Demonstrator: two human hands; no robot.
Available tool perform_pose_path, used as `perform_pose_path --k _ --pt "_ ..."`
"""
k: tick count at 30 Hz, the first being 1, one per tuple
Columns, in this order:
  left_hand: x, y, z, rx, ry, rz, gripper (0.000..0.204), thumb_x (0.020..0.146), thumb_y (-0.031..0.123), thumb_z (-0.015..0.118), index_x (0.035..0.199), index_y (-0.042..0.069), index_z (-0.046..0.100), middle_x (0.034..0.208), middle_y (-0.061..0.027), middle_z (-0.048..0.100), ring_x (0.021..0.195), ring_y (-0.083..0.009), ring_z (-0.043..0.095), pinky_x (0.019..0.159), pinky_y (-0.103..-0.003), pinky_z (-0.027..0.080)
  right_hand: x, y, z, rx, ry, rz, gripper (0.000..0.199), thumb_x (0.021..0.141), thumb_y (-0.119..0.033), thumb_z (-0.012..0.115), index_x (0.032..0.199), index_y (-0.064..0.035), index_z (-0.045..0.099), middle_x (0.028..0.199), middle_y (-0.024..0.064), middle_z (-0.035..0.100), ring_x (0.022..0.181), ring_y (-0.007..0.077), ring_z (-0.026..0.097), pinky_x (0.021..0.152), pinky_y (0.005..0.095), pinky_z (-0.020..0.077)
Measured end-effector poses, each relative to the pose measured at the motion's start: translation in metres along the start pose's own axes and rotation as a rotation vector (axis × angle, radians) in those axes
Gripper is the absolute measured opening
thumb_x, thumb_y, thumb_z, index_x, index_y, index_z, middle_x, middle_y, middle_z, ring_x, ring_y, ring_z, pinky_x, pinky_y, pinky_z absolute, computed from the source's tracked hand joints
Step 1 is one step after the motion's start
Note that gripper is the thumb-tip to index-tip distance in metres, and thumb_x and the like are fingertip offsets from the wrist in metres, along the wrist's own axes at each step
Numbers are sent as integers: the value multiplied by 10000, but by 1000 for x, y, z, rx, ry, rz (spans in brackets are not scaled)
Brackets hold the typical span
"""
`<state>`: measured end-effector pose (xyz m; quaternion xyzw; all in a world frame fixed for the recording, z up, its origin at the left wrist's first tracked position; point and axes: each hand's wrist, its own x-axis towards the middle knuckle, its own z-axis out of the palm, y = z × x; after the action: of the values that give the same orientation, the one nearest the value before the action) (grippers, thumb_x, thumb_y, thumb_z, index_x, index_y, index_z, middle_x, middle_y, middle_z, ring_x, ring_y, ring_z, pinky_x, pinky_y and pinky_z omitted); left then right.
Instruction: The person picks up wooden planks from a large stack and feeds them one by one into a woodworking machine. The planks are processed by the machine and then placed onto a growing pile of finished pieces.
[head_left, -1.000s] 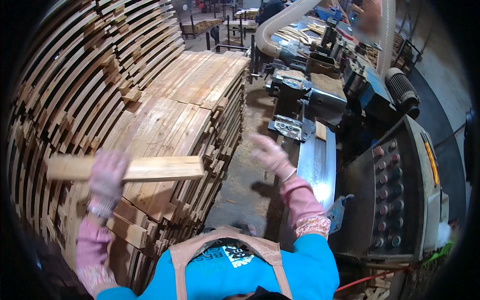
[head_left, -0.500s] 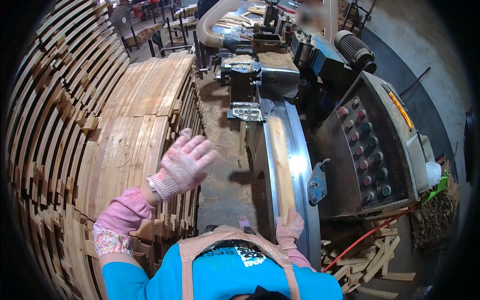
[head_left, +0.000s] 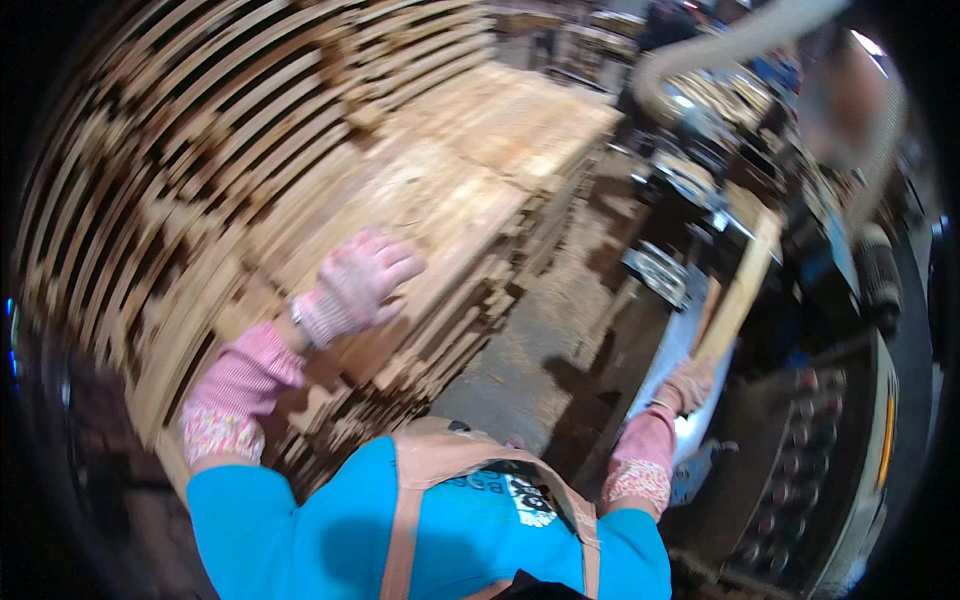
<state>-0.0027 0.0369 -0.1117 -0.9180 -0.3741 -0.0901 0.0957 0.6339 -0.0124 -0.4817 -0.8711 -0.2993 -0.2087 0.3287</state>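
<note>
Clearly, the right hand (head_left: pixel 688 385) is the nearer one to the board (head_left: pixel 742 285): it is closed round the near end, though blur hides exactly how the fingers sit. From there the board's long axis runs forward and slightly rightward, toward the machine (head_left: pixel 657 275), roughly in line with the metal table (head_left: pixel 660 365). Well apart to the left, the left hand (head_left: pixel 362 280) is loosely spread, gripping nothing, over the stacked planks (head_left: pixel 435 200); contact cannot be told.
</note>
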Motion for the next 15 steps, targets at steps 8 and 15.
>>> perform_pose_path --k 8,15 --pt "-185 -53 -47 105 142 -548 552 789 183 742 1306 6 663 1313 -233 675 1244 -411 625 1087 -488 497 -74 -58 -135 -421 -431 90 706 936 -513 656 1565 -270 446 1216 170 603 1127 363 585 970 492 488" --pt "-471 -88 -4 433 -22 -1221 848 800 89 749 1575 15 413 1603 -200 451 1507 -357 380 1272 -456 265 -203 -16 -272 -471 -347 -39 629 831 -484 738 1377 -189 638 1148 146 659 1076 396 616 904 524 510"
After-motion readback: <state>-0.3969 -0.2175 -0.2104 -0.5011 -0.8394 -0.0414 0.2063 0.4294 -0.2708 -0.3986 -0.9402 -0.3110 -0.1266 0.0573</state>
